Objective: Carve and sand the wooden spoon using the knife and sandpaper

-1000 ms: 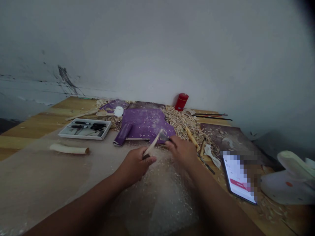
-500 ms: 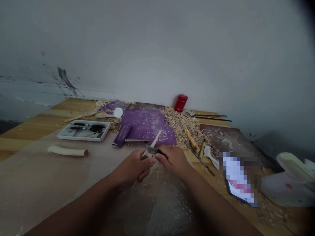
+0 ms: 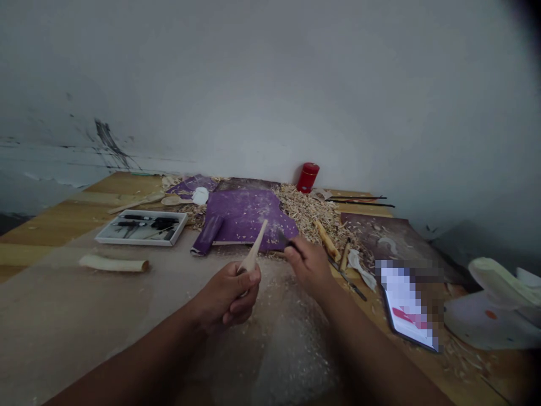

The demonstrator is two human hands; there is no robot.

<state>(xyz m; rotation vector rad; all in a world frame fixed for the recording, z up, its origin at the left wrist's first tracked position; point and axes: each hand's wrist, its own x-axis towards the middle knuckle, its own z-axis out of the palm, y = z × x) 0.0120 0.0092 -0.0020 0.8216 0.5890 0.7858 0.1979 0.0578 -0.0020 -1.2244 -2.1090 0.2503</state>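
My left hand (image 3: 239,296) is closed around the wide end of a pale, spoon-shaped piece of wood (image 3: 255,251). Its slim, tapered end points up and away from me, while the fingers cover much of the thick end. To the right, my right hand (image 3: 309,266) is wrapped round the dark handle of a carving knife (image 3: 285,239). The short blade is blurred and stands apart from the wood, over the edge of a purple leather sheet (image 3: 245,211).
Wood shavings (image 3: 306,211) lie heaped behind my hands. On the left are a white tool tray (image 3: 174,239) and a cut branch (image 3: 114,263). Wooden spoons (image 3: 175,199) and a red can (image 3: 308,177) stand farther back. A phone (image 3: 408,310) lies at the right.
My right hand has drawn the knife off the wood and moved it right and slightly up. My left hand still grips the wood, a little lower and farther left.
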